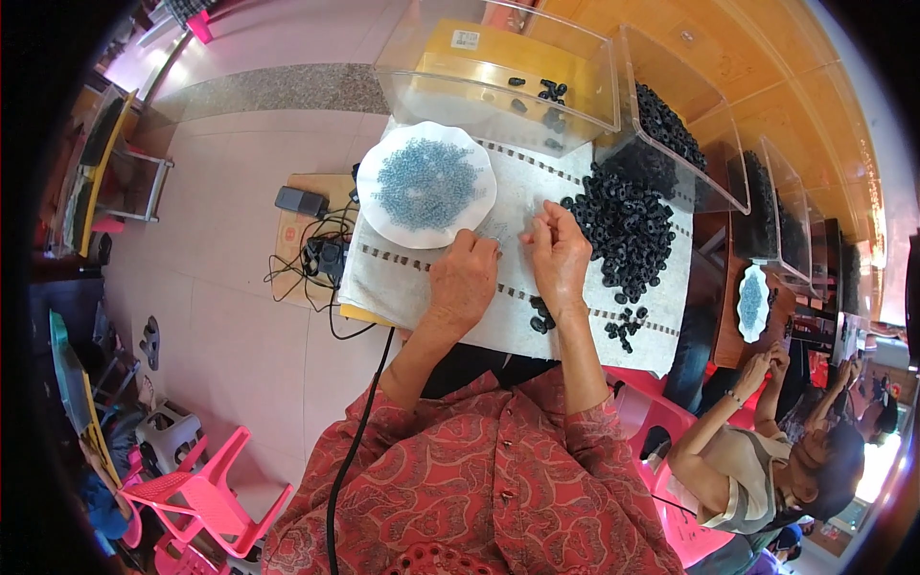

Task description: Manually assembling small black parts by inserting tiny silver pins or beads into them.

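Note:
My left hand [465,280] is closed with its fingertips pressed together, just off the lower right rim of a white scalloped plate [375,216]. Small bluish, see-through pieces [426,182] fill the plate's middle. A few similar clear bits [498,228] lie on the cloth between my hands. My right hand [560,257] is curled, thumb against forefinger, beside a large pile of small black parts [628,225]. Whatever either hand pinches is too small or hidden to make out. Several black parts [541,316] lie by my right wrist, others [626,329] farther right.
A white cloth with brown-checked stripes [402,287] covers the table. Clear plastic bins [498,57] stand at its far side, one heaped with black parts [671,125]. Black cables [321,240] and an adapter sit to the left. At right, a co-worker [738,450] works beside another plate [752,302].

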`<state>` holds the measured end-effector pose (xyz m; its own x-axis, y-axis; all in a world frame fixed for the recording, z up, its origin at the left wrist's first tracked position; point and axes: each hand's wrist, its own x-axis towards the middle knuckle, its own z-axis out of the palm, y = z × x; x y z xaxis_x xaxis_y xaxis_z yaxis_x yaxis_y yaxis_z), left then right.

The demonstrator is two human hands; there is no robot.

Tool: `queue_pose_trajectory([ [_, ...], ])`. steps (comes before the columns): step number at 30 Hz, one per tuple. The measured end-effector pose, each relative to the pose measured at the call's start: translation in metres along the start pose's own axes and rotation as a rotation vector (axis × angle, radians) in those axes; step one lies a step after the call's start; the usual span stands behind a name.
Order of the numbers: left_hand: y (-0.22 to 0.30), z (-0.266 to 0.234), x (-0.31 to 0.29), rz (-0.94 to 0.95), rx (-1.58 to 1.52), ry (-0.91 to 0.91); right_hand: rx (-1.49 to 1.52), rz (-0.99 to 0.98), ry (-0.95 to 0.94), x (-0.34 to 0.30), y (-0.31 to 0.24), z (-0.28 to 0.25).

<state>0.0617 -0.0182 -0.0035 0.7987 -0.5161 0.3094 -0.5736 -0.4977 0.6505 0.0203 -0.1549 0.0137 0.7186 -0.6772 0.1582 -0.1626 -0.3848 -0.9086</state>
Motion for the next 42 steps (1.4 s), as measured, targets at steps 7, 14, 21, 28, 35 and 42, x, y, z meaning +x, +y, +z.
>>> queue_pose_trajectory([
  [7,0.007,0.017,0.006,0.021,0.097,-0.035,-0.326,-0.327,0.043,-0.022,-0.001,-0.011],
  [14,0.007,0.025,0.011,0.009,0.195,-0.048,-0.387,-0.44,0.007,-0.066,-0.012,-0.031],
  [21,0.009,0.029,0.013,0.099,0.238,-0.03,-0.419,-0.379,0.058,-0.092,-0.007,-0.055],
  [28,0.025,0.022,0.008,0.129,-0.169,0.044,-0.597,-0.211,0.201,-0.097,0.019,-0.107],
  [35,0.032,0.028,-0.007,0.03,-0.47,-0.065,-0.71,-0.01,0.267,-0.091,0.034,-0.144],
  [42,0.044,0.024,-0.01,-0.029,-0.572,-0.136,-0.829,-0.076,0.152,-0.07,0.037,-0.137],
])
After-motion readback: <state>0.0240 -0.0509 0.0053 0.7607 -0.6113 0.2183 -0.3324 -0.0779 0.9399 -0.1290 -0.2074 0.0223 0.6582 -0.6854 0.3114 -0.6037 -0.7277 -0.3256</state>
